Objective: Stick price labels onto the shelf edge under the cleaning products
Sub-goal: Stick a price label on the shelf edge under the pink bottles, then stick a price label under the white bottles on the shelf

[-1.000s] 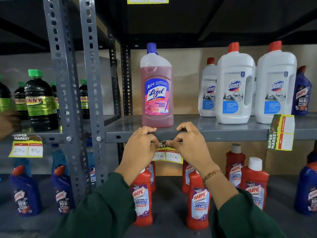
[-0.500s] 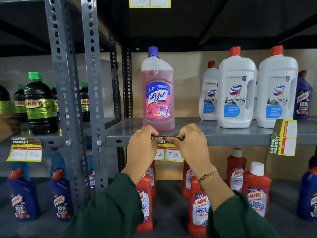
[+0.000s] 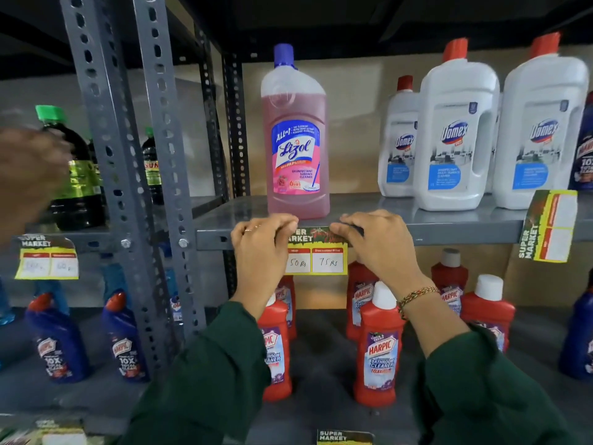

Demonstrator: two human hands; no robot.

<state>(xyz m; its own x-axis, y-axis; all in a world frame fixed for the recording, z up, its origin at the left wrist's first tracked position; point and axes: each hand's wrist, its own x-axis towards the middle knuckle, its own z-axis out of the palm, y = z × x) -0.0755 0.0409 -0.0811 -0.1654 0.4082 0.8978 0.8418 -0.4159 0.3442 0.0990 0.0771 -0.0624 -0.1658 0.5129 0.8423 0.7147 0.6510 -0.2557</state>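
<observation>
Yellow-and-green price label [image 3: 316, 252] now flat against the grey shelf edge [image 3: 449, 234], directly under the pink Lizol bottle [image 3: 295, 136]; half a second ago still curled between the fingertips, its top strip bent away from the metal. Left hand [image 3: 260, 248] and right hand [image 3: 378, 245] spread farther apart than before, fingers curled down, pressing the label's upper corners onto the edge. "50" and "75" boxes hanging below, fully readable. Blurred hand-like shape at far left.

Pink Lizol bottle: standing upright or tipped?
Upright. The Lizol bottle stands on its base on the grey shelf, purple cap on top.
</observation>
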